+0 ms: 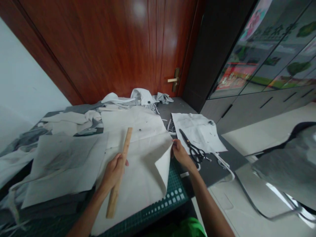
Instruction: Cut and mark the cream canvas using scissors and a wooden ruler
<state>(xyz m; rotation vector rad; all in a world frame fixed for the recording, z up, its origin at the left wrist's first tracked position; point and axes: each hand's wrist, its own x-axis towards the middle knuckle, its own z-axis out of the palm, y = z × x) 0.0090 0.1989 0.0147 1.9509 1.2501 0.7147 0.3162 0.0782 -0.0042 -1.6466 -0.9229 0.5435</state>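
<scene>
In my left hand (115, 169) is a long flat wooden ruler (126, 142), held slantwise over a large off-white fabric sheet (140, 161). My right hand (180, 152) pinches the right edge of that sheet, and its near right corner curls up and folds over. Beneath the fabric lies a green cutting mat (175, 184) with a printed grid and a row of white shapes. Black-handled scissors (191, 144) rest just right of my right hand, partly on a smaller white fabric piece (199, 130).
At the left is a pale sheet (66, 164) over grey and white cloth. More crumpled fabric (140, 97) lies along the back, before a brown wooden door (111, 49). A dark cabinet with glass doors (266, 56) stands at the right, near a grey chair (288, 168).
</scene>
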